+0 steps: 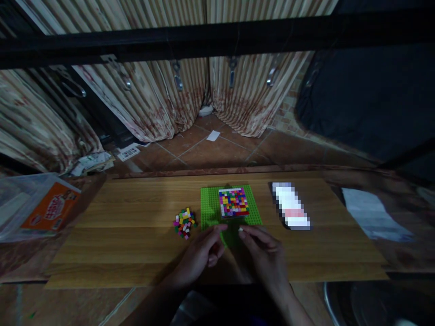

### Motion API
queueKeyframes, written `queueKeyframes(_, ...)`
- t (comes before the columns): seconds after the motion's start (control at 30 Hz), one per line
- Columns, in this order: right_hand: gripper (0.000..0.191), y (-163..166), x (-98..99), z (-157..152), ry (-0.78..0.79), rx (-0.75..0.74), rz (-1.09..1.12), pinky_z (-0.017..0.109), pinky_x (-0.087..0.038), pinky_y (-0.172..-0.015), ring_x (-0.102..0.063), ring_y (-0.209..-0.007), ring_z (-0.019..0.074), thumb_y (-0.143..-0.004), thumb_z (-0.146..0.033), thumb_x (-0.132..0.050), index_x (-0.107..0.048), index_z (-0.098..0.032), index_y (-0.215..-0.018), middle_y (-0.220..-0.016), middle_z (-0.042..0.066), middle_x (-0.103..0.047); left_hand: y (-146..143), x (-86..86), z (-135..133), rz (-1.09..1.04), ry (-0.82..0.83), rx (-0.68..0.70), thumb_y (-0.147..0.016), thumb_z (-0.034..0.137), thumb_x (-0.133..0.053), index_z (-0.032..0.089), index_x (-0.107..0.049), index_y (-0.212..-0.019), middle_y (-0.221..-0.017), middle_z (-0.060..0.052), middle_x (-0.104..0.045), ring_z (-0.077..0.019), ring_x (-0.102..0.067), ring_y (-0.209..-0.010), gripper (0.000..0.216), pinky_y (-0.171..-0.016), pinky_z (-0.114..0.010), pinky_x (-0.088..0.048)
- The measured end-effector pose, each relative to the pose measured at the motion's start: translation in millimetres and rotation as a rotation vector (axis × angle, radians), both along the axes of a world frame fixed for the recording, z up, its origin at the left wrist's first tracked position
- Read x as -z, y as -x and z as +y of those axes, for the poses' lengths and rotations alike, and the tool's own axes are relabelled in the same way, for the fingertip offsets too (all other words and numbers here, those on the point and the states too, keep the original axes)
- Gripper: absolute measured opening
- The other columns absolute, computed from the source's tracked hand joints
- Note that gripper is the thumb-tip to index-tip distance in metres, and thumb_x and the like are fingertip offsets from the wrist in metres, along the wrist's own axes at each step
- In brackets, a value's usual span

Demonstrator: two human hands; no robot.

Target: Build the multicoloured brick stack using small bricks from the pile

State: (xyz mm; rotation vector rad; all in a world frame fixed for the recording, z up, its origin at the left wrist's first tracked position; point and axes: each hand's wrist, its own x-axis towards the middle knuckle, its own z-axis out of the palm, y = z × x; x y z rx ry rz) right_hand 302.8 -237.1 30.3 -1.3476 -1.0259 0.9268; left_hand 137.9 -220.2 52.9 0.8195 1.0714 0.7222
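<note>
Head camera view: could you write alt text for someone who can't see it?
The right hand pinches a small white piece beside the left hand, in front of a multicoloured brick block on a green baseplate. Loose bricks lie left and a phone right on the wooden table.

The baseplate is green. The block is a mosaic of red, yellow, blue, pink and orange, with a white far edge. Loose bricks mix yellow, green, pink and white. The held piece is white. The table is wood-grained brown; the curtains, striped beige and brown.
</note>
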Motion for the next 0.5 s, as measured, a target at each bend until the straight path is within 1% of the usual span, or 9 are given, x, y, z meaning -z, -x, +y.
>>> queueKeyframes(0.1,0.018,-0.3,7.2,11.2,-0.041,0.132,-0.092,0.034,-0.054,-0.074,-0.066,-0.085,0.0202,-0.080,-0.040,-0.076,-0.080,-0.023,-0.087,-0.091,0.006,-0.070,1.9,0.5,2.9,0.041,-0.022,-0.031,-0.083,0.064,-0.057,0.011,-0.057,-0.126,-0.056,0.007,-0.043,-0.0061,-0.027,-0.045,0.068,-0.044,-0.021,-0.018)
queueKeyframes(0.2,0.020,3.6,14.3,20.4,-0.117,0.216,-0.236,0.036,-0.053,-0.079,-0.064,-0.088,0.0205,-0.084,-0.041,-0.072,-0.079,-0.022,-0.090,-0.094,0.006,-0.068,0.5,-1.3,4.7,0.051,-0.020,-0.039,-0.080,0.062,-0.062,0.012,-0.057,-0.127,-0.056,0.007,-0.042,-0.0062,-0.027,-0.047,0.068,-0.045,-0.021,-0.016)
queueKeyframes(0.27,0.020,7.3,18.6,24.3,-0.187,0.256,-0.373,0.038,-0.052,-0.081,-0.063,-0.090,0.0207,-0.088,-0.039,-0.068,-0.078,-0.022,-0.093,-0.095,0.006,-0.067,-1.3,-2.0,5.6,0.055,0.000,-0.048,-0.078,0.061,-0.064,0.012,-0.058,-0.126,-0.057,0.007,-0.042,-0.0063,-0.027,-0.048,0.069,-0.046,-0.022,-0.015)
queueKeyframes(0.37,0.020,12.3,23.6,27.3,-0.262,0.294,-0.573,0.038,-0.050,-0.081,-0.061,-0.089,0.0210,-0.092,-0.037,-0.064,-0.078,-0.023,-0.096,-0.093,0.007,-0.067,-2.9,-2.0,7.0,0.060,0.026,-0.063,-0.076,0.060,-0.066,0.011,-0.060,-0.124,-0.058,0.007,-0.042,-0.0065,-0.028,-0.049,0.069,-0.046,-0.022,-0.014)
queueKeyframes(0.43,0.020,14.3,26.3,28.3,-0.279,0.304,-0.639,0.038,-0.049,-0.080,-0.060,-0.089,0.0213,-0.094,-0.037,-0.063,-0.077,-0.022,-0.096,-0.093,0.007,-0.067,-3.0,-2.3,8.4,0.063,0.019,-0.066,-0.076,0.059,-0.066,0.012,-0.061,-0.123,-0.058,0.006,-0.042,-0.0068,-0.028,-0.049,0.067,-0.046,-0.022,-0.014)
queueKeyframes(0.5,0.021,14.8,28.4,29.1,-0.291,0.316,-0.660,0.038,-0.048,-0.079,-0.060,-0.089,0.0215,-0.095,-0.037,-0.062,-0.076,-0.021,-0.094,-0.093,0.007,-0.067,-2.9,-2.9,10.4,0.075,-0.010,-0.068,-0.078,0.058,-0.065,0.013,-0.062,-0.123,-0.058,0.006,-0.042,-0.0073,-0.029,-0.049,0.063,-0.047,-0.023,-0.016)
